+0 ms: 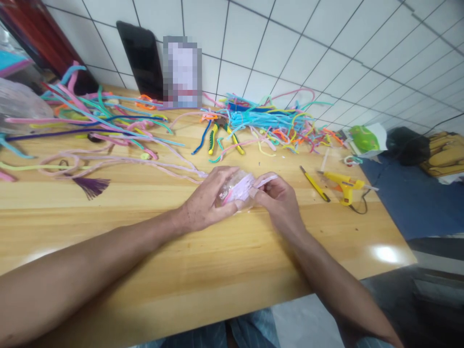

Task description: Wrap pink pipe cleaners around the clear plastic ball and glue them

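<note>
Both of my hands meet over the middle of a wooden table (pixel 217 270). My left hand (pixel 205 200) is curled around a small pink and white fuzzy bundle (pixel 239 188) of pipe cleaner wound on something clear. My right hand (pixel 280 200) pinches the bundle's right end, where a pale pink strand sticks out. A long pale pink pipe cleaner (pixel 119 162) trails from the bundle to the left across the table.
Heaps of coloured pipe cleaners lie at the back left (pixel 94 116) and back centre (pixel 268 121). Yellow-handled pliers (pixel 223 135), a yellow utility knife (pixel 314 183), a yellow glue gun (pixel 342 186) and a purple tassel (pixel 92 186) lie around. A black phone (pixel 141 58) leans on the tiled wall.
</note>
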{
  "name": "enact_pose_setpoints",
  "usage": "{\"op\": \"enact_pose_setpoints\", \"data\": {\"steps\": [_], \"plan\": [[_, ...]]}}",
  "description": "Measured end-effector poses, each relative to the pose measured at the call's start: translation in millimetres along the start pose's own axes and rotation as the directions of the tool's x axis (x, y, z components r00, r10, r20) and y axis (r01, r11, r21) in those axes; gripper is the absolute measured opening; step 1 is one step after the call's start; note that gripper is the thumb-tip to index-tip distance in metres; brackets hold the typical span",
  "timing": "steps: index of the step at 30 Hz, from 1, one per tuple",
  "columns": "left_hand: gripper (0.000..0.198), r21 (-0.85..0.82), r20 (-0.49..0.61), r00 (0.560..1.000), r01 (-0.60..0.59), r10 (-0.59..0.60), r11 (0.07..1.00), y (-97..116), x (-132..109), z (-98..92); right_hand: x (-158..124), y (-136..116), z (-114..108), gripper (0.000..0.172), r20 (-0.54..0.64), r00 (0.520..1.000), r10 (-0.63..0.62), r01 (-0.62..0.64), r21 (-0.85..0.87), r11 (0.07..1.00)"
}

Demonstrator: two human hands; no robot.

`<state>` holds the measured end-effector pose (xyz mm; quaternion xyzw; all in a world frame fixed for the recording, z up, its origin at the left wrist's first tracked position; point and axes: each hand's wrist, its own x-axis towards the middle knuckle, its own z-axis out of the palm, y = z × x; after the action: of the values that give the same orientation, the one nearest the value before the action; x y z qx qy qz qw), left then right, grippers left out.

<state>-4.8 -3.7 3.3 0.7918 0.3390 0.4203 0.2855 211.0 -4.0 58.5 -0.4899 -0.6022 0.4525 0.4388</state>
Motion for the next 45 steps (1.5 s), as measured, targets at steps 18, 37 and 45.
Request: {"op": "enact_pose_setpoints", "data": {"steps": [18, 37, 45], "plan": [[0.065, -0.017, -0.036, 0.999, -0.024, 0.023, 1.000, 2.3, 2.2, 2.8, -3.1, 3.7, 2.5, 0.015, -0.052, 0.998, 0.035, -0.034, 0.024, 0.999], [0.068, -0.017, -0.127, 0.992, 0.022, -0.024, 1.000, 1.5, 3.0, 6.3, 11.4, -5.1, -2.2, 0.023, 0.036, 0.998, 0.043, -0.044, 0.024, 0.999], [0.065, -0.043, -0.149, 0.988, 0.028, -0.034, 0.999, 3.3, 3.4, 7.1, 13.9, 5.2, -2.2, 0.024, 0.046, 0.999, 0.018, -0.020, 0.045, 0.999]]}}
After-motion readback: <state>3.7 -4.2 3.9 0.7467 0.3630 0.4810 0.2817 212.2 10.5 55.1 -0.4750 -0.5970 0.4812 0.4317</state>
